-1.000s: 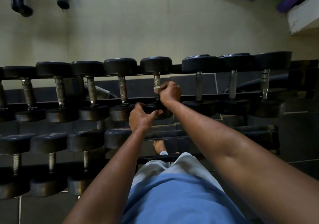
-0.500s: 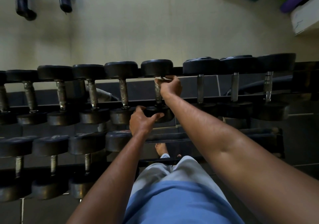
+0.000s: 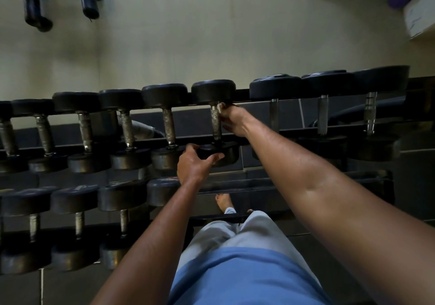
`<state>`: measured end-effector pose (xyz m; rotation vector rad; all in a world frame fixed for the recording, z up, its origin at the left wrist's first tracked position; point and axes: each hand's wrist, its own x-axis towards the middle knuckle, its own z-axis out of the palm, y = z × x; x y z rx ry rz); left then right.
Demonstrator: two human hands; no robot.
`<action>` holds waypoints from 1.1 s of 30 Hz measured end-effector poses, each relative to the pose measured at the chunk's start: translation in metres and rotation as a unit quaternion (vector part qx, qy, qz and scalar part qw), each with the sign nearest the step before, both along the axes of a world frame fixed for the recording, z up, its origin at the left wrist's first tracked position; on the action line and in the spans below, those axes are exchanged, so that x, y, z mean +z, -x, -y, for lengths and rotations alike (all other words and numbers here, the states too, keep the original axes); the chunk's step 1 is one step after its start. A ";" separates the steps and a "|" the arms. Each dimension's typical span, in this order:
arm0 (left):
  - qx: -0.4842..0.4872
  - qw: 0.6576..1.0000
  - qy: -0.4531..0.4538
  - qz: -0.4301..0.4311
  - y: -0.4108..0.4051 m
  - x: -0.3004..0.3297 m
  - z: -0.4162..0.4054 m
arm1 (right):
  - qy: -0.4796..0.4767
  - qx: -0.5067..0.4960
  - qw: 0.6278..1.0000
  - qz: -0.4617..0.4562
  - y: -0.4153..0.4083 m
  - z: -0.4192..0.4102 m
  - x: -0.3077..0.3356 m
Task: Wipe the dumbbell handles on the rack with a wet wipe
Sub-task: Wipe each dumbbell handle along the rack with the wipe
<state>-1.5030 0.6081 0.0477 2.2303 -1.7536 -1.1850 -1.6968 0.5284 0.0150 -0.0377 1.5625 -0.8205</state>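
Note:
A two-tier black rack [image 3: 294,182] carries rows of black dumbbells with metal handles. My right hand [image 3: 233,120] pinches a small white wet wipe [image 3: 220,107] against the top end of one dumbbell handle [image 3: 215,123] in the middle of the upper row. My left hand [image 3: 194,163] grips the near head [image 3: 221,151] of that same dumbbell, thumb on top and fingers underneath. Most of the wipe is hidden inside my right hand.
Heavier dumbbells [image 3: 322,111] fill the upper row to the right and lighter ones [image 3: 84,126] to the left. The lower tier holds several dumbbells [image 3: 77,224] at left. A dark metal frame [image 3: 35,1] stands at the far left, boxes [image 3: 419,15] at far right. My bare foot [image 3: 223,201] shows below the rack.
My right hand slid the wipe up the handle from near its lower part to its far end by the far head. My left hand kept its grip on the near head.

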 end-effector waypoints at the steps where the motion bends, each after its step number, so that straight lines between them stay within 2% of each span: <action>1: 0.002 1.000 -0.002 -0.005 0.000 0.000 0.000 | 0.011 0.006 1.000 0.011 0.003 -0.001 -0.001; 3: 0.004 1.000 -0.001 -0.007 -0.001 0.000 0.000 | 0.014 0.013 1.000 0.001 0.005 -0.002 -0.005; 7: -0.004 1.000 0.000 0.001 -0.002 -0.001 0.001 | -0.019 0.052 0.994 -0.099 0.004 -0.005 -0.011; 12: -0.006 1.000 -0.001 -0.004 -0.002 0.001 0.001 | -0.031 0.191 0.975 -0.107 0.013 -0.030 -0.028; 17: -0.005 1.000 -0.002 0.002 0.000 0.004 0.000 | -0.032 0.210 0.969 -0.129 0.006 -0.037 -0.030; 20: 0.002 1.000 -0.001 -0.003 0.001 0.006 -0.002 | -0.032 0.275 0.945 -0.172 0.002 -0.042 -0.027; 27: 0.010 1.000 0.008 -0.015 0.002 0.006 -0.006 | -0.028 0.270 0.945 -0.184 0.002 -0.056 -0.013; 29: 0.017 1.000 0.010 -0.016 0.001 0.005 -0.007 | 0.002 0.285 0.934 -0.214 0.007 -0.051 -0.002; 31: 0.026 0.999 0.012 -0.019 0.001 0.004 -0.009 | 0.073 0.292 0.915 -0.270 0.008 -0.042 0.012; 32: 0.030 0.999 0.014 -0.019 0.001 0.003 -0.010 | 0.119 0.309 0.888 -0.320 0.006 -0.036 0.019; 33: 0.033 0.999 0.014 -0.021 0.001 0.002 -0.011 | 0.165 0.337 0.844 -0.382 0.002 -0.029 0.027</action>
